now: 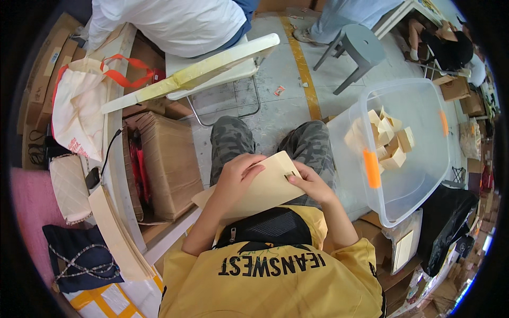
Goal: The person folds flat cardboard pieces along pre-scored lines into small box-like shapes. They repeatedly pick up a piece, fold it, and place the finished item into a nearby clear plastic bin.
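A flat cream cardboard piece [260, 193] lies across my lap, with a small dark slot near its right edge. My left hand [243, 170] is closed at its upper left edge, fingers bent over the card. My right hand [312, 183] pinches the right edge, the thumb on top beside the slot and the other fingers partly hidden underneath. To my right, a clear plastic bin [408, 199] with orange handles holds several folded cream card boxes [392, 143]. A stack of flat cream card sheets [117, 233] rests on the bench at my left.
A large brown carton [161, 164] stands by my left knee. Ahead are a folding chair [212, 69] with a seated person and a grey stool [363, 45]. On the left bench lie a white bag [79, 106], a quilted purse [70, 188] and a dark pouch [79, 259].
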`<state>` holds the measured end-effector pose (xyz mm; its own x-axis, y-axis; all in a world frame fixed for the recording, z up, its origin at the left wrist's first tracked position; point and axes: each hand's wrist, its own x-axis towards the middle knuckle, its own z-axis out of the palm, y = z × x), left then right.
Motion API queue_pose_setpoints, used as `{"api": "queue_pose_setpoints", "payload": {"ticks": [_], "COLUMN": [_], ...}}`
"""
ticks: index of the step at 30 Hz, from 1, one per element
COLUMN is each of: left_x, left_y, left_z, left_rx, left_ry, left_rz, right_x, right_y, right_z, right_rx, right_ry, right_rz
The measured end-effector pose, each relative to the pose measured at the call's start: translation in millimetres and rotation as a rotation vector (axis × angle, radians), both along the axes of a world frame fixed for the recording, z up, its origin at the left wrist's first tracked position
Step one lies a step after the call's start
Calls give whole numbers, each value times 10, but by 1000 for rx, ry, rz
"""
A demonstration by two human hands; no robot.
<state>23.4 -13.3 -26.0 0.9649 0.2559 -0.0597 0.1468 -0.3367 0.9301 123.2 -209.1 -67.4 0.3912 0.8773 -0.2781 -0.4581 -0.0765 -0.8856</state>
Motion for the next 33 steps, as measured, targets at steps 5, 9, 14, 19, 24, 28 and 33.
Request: {"api": "queue_pose_setpoints", "payload": {"ticks": [5, 9, 14, 19, 24, 28, 33], "left_x": [-47, -211, -332, -304, -301, -240, -224], "left_y": [182, 423, 355, 304, 319, 255, 197], "left_z": [22, -141, -267, -232, -176, -46, -22], "left_rx": [704, 344, -704, -608, -364, -306, -162], "left_ry": [-147, -207, -58, -83, -22, 2, 10], "left_rz": [249, 556, 412, 372, 308, 317, 326], "right_x": [26, 143, 168, 182, 220, 209, 203], "right_y": [-23, -71, -160, -213, -360, -434, -541], "right_z": [-127, -81, -216, -112, -18, 58, 109], "right_rx": [-145, -54, -78, -150, -180, -197, -244], "right_ry": [29, 167, 140, -30, -147, -200, -282], "right_rz": [-477, -778, -745, -780, -780, -807, -796]}}
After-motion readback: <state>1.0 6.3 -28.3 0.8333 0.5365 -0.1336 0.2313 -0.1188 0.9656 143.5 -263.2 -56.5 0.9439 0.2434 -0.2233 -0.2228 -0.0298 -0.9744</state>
